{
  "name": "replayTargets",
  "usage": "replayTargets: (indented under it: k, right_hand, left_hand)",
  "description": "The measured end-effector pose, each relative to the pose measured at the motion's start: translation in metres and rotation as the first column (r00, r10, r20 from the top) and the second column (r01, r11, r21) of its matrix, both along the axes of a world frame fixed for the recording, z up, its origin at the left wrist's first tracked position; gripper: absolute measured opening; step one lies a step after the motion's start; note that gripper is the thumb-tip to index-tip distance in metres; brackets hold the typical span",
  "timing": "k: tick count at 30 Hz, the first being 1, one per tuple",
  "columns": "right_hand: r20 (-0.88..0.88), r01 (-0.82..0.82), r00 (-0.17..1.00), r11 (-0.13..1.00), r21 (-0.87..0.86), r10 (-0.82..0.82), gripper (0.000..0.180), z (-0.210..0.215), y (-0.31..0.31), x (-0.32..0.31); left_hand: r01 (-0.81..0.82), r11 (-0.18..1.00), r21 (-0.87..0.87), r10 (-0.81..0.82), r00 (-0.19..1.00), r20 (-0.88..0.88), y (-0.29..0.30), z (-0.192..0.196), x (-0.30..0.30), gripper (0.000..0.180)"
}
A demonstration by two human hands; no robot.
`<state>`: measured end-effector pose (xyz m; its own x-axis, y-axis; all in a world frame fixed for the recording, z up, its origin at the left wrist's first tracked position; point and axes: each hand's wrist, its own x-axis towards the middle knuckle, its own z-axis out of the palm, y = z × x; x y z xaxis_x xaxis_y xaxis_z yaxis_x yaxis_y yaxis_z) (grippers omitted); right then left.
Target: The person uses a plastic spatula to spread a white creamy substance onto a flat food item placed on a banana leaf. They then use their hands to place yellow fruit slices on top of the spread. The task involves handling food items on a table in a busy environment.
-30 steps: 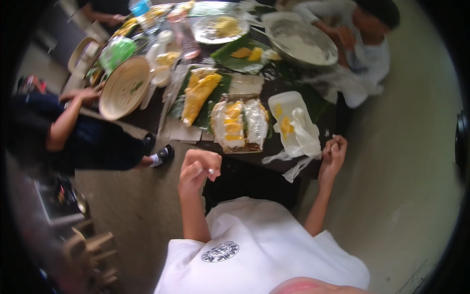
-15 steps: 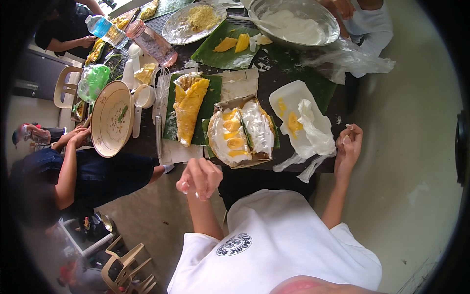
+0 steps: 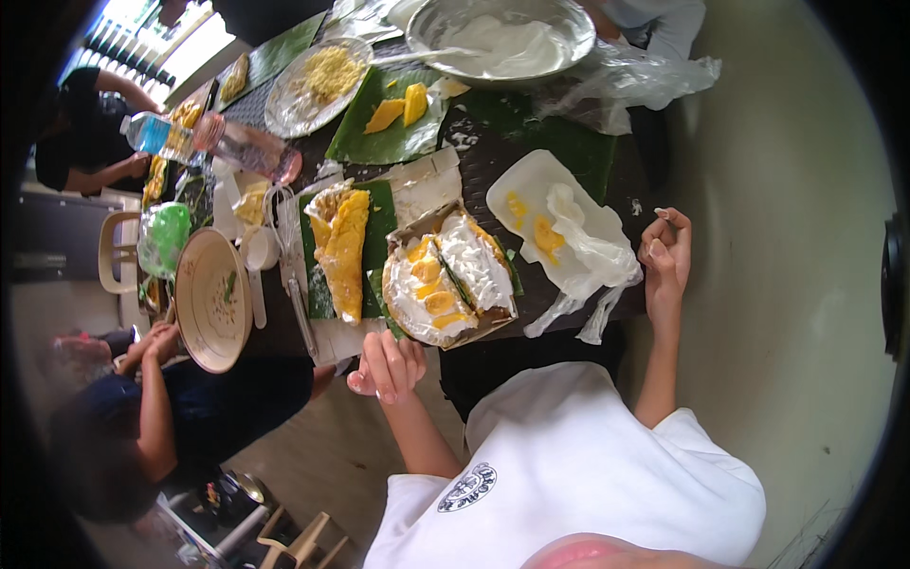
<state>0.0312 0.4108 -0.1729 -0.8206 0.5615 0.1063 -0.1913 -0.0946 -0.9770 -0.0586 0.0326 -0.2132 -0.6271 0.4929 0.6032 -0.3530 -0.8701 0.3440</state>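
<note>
**Left hand [image 3: 389, 368] loosens by food box [image 3: 493, 328]**

Box sits at the table's [image 3: 630, 185] near edge. Left hand, just lower-left of it, has uncurled from a fist: fingers bent, close together, empty. Right hand [image 3: 666, 251], well right of it, half-curled, seems empty. Toppings [image 3: 440, 302] look unchanged, so probably nothing added.

1. Rolled crepe [image 3: 343, 251]: golden yellow with browned patches, on a deep green leaf [image 3: 381, 213].
2. Boxed dessert [image 3: 471, 251]: white topping, yellow-orange slices [image 3: 440, 302] across one half.
3. Tray [image 3: 534, 185]: white — smeared bright yellow.
4. Bowl [image 3: 210, 330]: cream, brown-lined rim, faint floral pattern.
5. Tumbler [image 3: 251, 152]: translucent pink.
6. Shirt [image 3: 578, 465]: white — black circular print [image 3: 467, 487].
7. Table [image 3: 479, 171]: dark brown, woven pattern.
</note>
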Motion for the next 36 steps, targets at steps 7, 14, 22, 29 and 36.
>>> replayTargets:
  k: [7, 14, 22, 29, 36]
  right_hand:
    - [0.007, 0.006, 1.0, 1.0, -0.019, -0.006, 0.052, 0.002, 0.004, 0.003]
    - [0.004, -0.013, 1.0, 1.0, -0.023, 0.013, 0.051, 0.001, 0.005, 0.003]
    - [0.003, -0.03, 1.0, 0.999, -0.025, 0.03, 0.049, -0.001, 0.008, 0.005]
    - [0.002, -0.023, 1.0, 0.999, -0.044, 0.023, 0.049, -0.007, 0.009, 0.006]
    - [-0.022, -0.02, 1.0, 0.997, -0.077, 0.019, 0.053, -0.013, 0.01, 0.006]
  left_hand:
    - [0.032, 0.996, -0.079, -0.032, 0.999, 0.0, -0.005, -0.003, 0.002, 0.051]
    - [0.004, 0.999, -0.052, 0.001, 0.996, 0.088, -0.006, -0.003, 0.006, 0.049]
    - [0.011, 0.992, -0.128, 0.001, 0.995, 0.096, -0.005, 0.001, 0.01, 0.052]
    - [-0.012, 0.99, -0.138, 0.024, 0.996, 0.086, -0.003, -0.002, 0.01, 0.055]
    - [-0.1, 0.983, -0.157, 0.126, 0.978, 0.164, -0.004, -0.003, 0.016, 0.058]
